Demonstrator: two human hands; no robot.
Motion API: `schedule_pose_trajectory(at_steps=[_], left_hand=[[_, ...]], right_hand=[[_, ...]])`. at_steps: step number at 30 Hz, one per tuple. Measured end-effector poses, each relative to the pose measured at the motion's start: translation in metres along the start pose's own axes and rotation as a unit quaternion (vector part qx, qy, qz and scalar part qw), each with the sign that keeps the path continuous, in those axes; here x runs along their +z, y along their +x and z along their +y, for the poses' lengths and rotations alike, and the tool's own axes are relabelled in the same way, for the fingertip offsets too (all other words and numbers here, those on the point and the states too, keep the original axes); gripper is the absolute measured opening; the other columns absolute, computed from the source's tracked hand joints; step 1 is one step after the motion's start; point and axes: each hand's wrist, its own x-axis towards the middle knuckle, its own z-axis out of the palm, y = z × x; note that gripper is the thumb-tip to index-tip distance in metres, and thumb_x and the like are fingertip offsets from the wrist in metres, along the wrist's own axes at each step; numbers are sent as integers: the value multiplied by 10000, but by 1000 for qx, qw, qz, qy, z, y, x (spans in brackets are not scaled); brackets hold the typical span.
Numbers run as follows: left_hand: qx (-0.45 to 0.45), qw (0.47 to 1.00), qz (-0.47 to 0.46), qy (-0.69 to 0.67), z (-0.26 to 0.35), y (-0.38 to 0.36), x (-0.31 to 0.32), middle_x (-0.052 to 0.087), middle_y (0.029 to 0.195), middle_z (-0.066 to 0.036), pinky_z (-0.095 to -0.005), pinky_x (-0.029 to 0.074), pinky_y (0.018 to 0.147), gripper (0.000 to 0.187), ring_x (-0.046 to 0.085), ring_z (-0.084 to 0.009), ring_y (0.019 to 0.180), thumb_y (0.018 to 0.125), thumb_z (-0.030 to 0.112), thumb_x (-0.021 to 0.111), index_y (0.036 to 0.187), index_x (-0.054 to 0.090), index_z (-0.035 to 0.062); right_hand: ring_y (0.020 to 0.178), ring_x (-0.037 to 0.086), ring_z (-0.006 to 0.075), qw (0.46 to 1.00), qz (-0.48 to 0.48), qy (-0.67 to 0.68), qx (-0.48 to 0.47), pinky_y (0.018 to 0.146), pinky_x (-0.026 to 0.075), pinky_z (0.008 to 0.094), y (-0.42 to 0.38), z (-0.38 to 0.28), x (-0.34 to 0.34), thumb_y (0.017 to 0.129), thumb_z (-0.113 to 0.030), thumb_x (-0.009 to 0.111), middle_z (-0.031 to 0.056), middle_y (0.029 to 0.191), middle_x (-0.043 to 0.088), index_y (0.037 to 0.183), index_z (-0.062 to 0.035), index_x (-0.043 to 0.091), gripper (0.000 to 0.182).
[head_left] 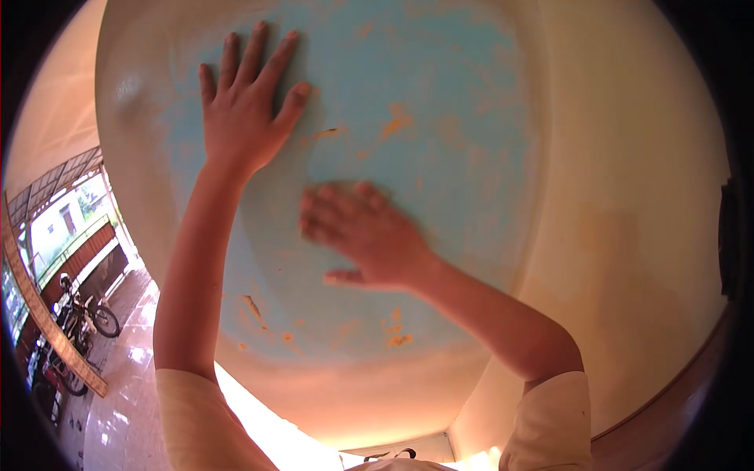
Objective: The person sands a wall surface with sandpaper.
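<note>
A large panel (pixel 471 157) with a blue-green surface, orange patches and a paler border fills the middle of the view. My left hand (pixel 250 106) lies flat on its upper left part, fingers spread, holding nothing. Lower and nearer the centre, my right hand (pixel 365 231) rests against the same surface, somewhat blurred. Its fingers are stretched out with the thumb apart, and nothing shows in it. Orange scraped marks (pixel 399 340) dot the lower part of the panel.
On the far left, motorcycles (pixel 78 322) stand on a shiny tiled floor (pixel 126 392) beyond a brownish strip (pixel 59 341). A pale wall (pixel 636 235) curves along the right side. Bright light comes from the bottom.
</note>
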Motion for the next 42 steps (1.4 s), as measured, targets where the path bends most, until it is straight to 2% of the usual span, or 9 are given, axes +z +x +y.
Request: schedule_pose_trajectory(at_steps=[3,12,16,20,23,25,28,39,42], left_hand=[[7,1000,-3,11,-3,-3,1,276,1663,-1,-578,109,1233,586,201,-309,1542,1000,529,452,1550,401,334],[7,1000,2,-5,-3,-12,0,322,1643,-5,-580,130,1230,573,244,-315,1527,972,483,505,1522,449,331],[9,1000,-6,19,-4,-11,0,286,1658,9,-569,117,1238,587,206,-304,1541,1001,533,446,1548,408,325],[5,1000,-4,10,-3,-10,0,286,1658,8,-567,119,1239,590,207,-304,1541,996,524,452,1549,406,325],[-4,1000,-4,16,1,-18,1,284,1660,0,-562,123,1238,586,210,-309,1540,995,503,454,1551,406,321],[-16,1000,-11,11,6,-27,-1,282,1661,-22,-563,128,1234,589,210,-321,1539,994,483,460,1553,405,307],[-20,999,-30,9,16,-46,-3,280,1661,-42,-569,133,1229,591,209,-337,1537,993,468,465,1554,407,293],[-48,993,-87,-62,107,-87,-11,272,1656,-116,-647,136,1191,652,200,-397,1530,927,425,567,1538,437,239],[-37,989,-110,-92,134,-114,-8,291,1651,-108,-663,150,1179,659,220,-388,1528,898,415,607,1522,463,255]], right_hand=[[1517,257,290,997,-19,35,-65,1193,249,571,-7,5,2,876,-562,634,34,1644,298,1520,-252,426,744],[1519,251,334,927,247,-191,206,1196,203,590,48,169,-70,957,-574,513,103,1638,309,1545,-150,388,736],[1526,235,312,947,225,-124,195,1202,180,600,44,96,-46,908,-604,563,90,1634,316,1528,-160,415,776],[1534,217,303,987,81,-17,136,1202,167,609,10,4,-5,871,-643,584,86,1646,289,1548,-173,388,847],[1527,238,302,997,51,-4,63,1203,174,602,-20,-5,18,869,-638,588,89,1638,307,1540,-188,408,828],[1515,265,312,985,32,-41,164,1196,193,594,-27,44,-20,894,-617,571,103,1630,325,1529,-191,433,777],[1513,255,367,928,209,-130,282,1177,190,625,-41,125,-37,925,-592,527,132,1631,317,1533,-147,423,760],[1531,212,371,976,16,-49,213,1179,101,669,-128,-17,31,916,-623,518,149,1637,300,1535,-153,425,783],[1523,242,312,970,26,-32,239,1172,166,657,-175,-23,50,909,-585,574,74,1618,357,1505,-235,480,698]])
